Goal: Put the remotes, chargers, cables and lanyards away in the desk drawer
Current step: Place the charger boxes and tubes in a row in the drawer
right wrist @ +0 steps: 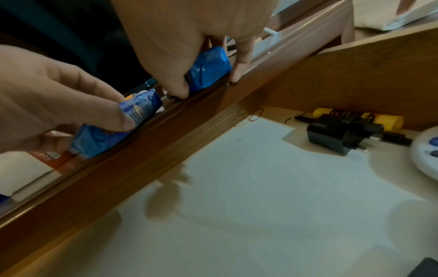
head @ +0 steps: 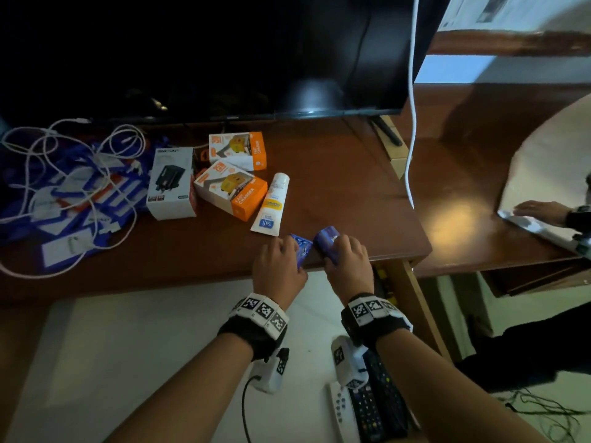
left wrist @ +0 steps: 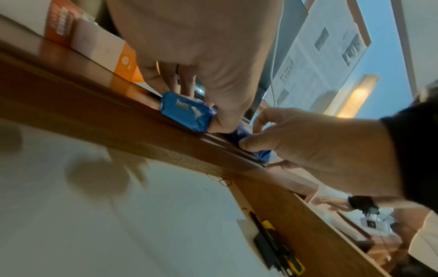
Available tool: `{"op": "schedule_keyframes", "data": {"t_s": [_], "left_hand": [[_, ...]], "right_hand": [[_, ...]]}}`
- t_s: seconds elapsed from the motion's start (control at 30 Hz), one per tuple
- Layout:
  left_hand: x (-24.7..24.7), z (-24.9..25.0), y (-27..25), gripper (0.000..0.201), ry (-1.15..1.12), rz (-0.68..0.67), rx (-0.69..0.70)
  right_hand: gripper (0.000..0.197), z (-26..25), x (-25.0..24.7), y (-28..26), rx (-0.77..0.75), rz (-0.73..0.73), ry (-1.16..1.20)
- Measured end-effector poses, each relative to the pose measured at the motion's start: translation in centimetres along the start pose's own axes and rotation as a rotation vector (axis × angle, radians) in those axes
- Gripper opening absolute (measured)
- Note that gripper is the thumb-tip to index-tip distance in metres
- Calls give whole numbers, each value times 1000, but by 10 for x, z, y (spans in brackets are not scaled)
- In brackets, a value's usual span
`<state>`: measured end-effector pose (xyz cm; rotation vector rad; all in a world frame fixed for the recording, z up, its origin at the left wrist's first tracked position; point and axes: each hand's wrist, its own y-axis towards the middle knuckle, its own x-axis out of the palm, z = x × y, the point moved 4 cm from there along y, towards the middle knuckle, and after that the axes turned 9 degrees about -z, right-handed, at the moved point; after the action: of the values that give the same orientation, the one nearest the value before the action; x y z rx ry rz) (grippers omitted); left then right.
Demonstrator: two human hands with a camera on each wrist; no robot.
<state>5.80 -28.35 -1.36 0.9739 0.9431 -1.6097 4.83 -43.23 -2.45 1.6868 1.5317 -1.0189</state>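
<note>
At the desk's front edge my left hand [head: 287, 251] grips a blue wrapped packet [head: 302, 247], and my right hand [head: 339, 251] grips a second blue packet [head: 327, 239] beside it. The wrist views show each packet pinched between thumb and fingers: the left one [left wrist: 187, 112], the right one [right wrist: 208, 69]. Below the hands the drawer [head: 160, 346] stands open, with remotes [head: 371, 407] at its right side and a black charger plug [right wrist: 341, 133] further in. Charger boxes [head: 230, 190] stand mid-desk. A tangle of white cables and blue lanyards [head: 70, 193] covers the desk's left end.
A white tube [head: 270, 204] lies just beyond the hands. A dark TV screen [head: 224, 59] stands at the back, with a white cable [head: 412, 123] hanging at its right. A mirror [head: 550, 174] leans on the right. A yellow item [right wrist: 355, 116] lies beside the plug.
</note>
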Motion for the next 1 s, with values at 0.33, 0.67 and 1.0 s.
{"op": "schedule_keyframes", "data": {"t_s": [0.33, 0.67, 1.0], "left_hand": [[33, -25, -93, 64, -642, -64, -402], [109, -32, -161, 82, -487, -451, -550], [127, -25, -164, 79, -295, -576, -503]], "right_hand": [[48, 12, 1, -75, 252, -203, 401], [53, 68, 55, -140, 536, -624, 931], [36, 58, 66, -106, 409, -817, 915]]}}
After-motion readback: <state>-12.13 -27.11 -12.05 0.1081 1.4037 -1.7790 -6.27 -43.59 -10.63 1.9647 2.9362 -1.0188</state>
